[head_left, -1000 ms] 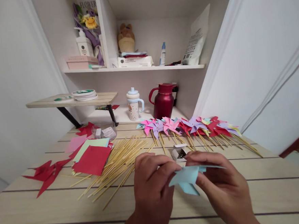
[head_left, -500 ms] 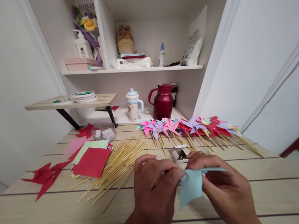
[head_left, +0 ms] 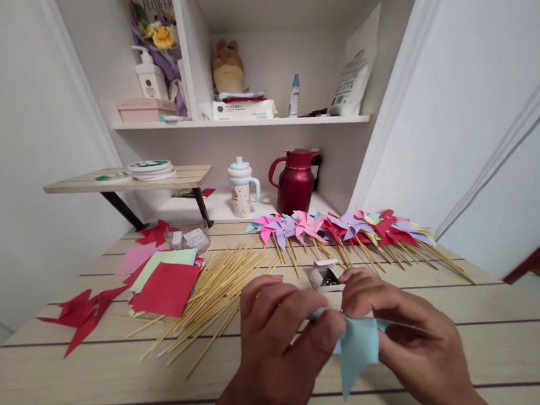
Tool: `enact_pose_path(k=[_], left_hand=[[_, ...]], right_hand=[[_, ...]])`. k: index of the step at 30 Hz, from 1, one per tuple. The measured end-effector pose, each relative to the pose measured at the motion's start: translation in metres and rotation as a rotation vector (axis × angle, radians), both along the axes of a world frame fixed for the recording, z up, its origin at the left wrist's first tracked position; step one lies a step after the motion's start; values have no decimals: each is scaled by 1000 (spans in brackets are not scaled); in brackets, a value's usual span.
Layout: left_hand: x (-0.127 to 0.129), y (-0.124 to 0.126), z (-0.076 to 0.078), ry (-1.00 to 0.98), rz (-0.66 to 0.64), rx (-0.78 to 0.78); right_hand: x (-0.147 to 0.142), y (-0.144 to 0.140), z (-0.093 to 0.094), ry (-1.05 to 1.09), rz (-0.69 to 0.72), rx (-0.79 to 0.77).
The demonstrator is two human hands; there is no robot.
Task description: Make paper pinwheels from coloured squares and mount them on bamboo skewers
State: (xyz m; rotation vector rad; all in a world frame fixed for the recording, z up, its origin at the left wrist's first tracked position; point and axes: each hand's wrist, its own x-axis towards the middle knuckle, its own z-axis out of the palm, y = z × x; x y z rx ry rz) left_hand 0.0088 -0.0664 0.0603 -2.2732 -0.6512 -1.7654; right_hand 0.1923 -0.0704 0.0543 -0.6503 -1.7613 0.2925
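Observation:
Light blue folded paper, a pinwheel head (head_left: 359, 344), is pinched between my two hands above the front of the table. My left hand (head_left: 284, 343) grips its left side with thumb and forefinger. On the other side, my right hand (head_left: 408, 331) closes on the paper, its index fingertip at the centre, where a tiny shiny spot shows beside the left thumb. Just beyond my hands stands a small open white box (head_left: 326, 277) holding small metal pieces. To the left lies a spread pile of thin wooden sticks (head_left: 220, 286).
Finished pinwheels on sticks (head_left: 350, 224) line the back right. Left are red paper squares (head_left: 167, 290), a red pinwheel shape (head_left: 86, 314) and a clear bag (head_left: 193, 238). Behind stand a cup (head_left: 241, 189), a red jug (head_left: 295, 182) and a small raised shelf (head_left: 189, 176).
Both hands and the blue paper have shifted slightly right and toward me. The paper has tilted, its lower point hanging further down; a shiny spot now shows at its centre.

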Motion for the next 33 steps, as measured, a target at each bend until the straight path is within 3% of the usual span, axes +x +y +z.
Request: enact_pose_path(k=[5,14,20,30,33], left_hand=[[4,2,-1,-61,5,-44],[5,3,-1,-52,-7,-140],[7,4,-4,-84,-27,-135],[3,1,-5,-30,-23,5],[7,6,-11,-66,-15,-62]], right_hand=[[-3,-1,2,-11,-84,-7],[2,-2,1,-171,-195,210],[-5,-4,-2,-163,-199,225],[-1,-8,-2,-202,-181,236],[-2,-5,-5,-148,-201,179]])
